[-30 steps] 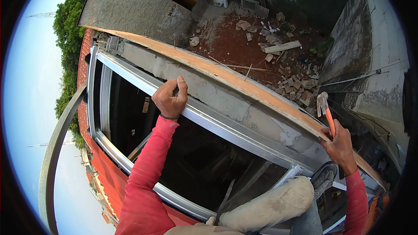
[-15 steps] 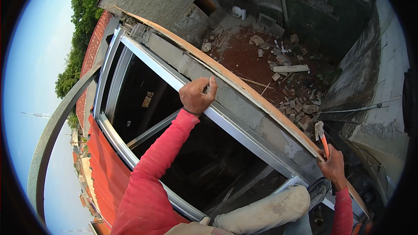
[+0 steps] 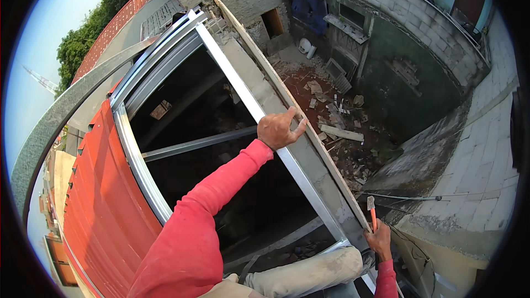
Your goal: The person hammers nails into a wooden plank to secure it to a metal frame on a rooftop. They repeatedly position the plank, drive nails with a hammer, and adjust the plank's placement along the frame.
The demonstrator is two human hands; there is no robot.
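Observation:
My left hand (image 3: 280,128) rests over the silver metal beam (image 3: 236,80) of a roof frame. Its thumb and forefinger come together close to the long wooden board (image 3: 326,157) along the wall top; anything between them is too small to make out. At the lower right, my right hand (image 3: 380,241) is closed round the orange handle of a hammer (image 3: 371,209), whose head points up. That hand is beside the near stretch of the board. Grey concrete (image 3: 255,84) shows between beam and board.
Dark openings lie inside the frame, crossed by a metal strut (image 3: 199,144). Red corrugated roofing (image 3: 113,198) slopes away at left, below a curved metal bar (image 3: 66,107). Beyond the board is a deep yard with rubble (image 3: 342,132). My bent knee (image 3: 337,267) is near the frame's corner.
The view has swung, bringing more of the yard's far wall into sight. My left hand's fingertips have shifted from above the beam toward the board. My right hand still grips the hammer.

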